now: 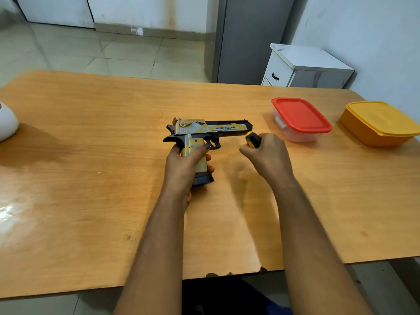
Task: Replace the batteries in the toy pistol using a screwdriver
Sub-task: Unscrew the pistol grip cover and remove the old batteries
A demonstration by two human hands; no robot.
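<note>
Fingers of the left hand [181, 164] wrap the grip of the toy pistol [204, 135], thumb across its side, holding it above the wooden table [91, 178], barrel pointing right. Right hand [266, 153], just right of the pistol's trigger guard, is curled round a yellow-and-black screwdriver [251, 139]; only the handle end shows, the tip is hidden. Right of the pistol sit a red-lidded container [300, 117] and, farther right, a yellow container [379, 121]. No cover off yet and no batteries in sight, so likely an early step: tool in hand, screw not reached. Next move calls for turning the pistol to expose the battery cover screw, then seating the tip squarely.
</note>
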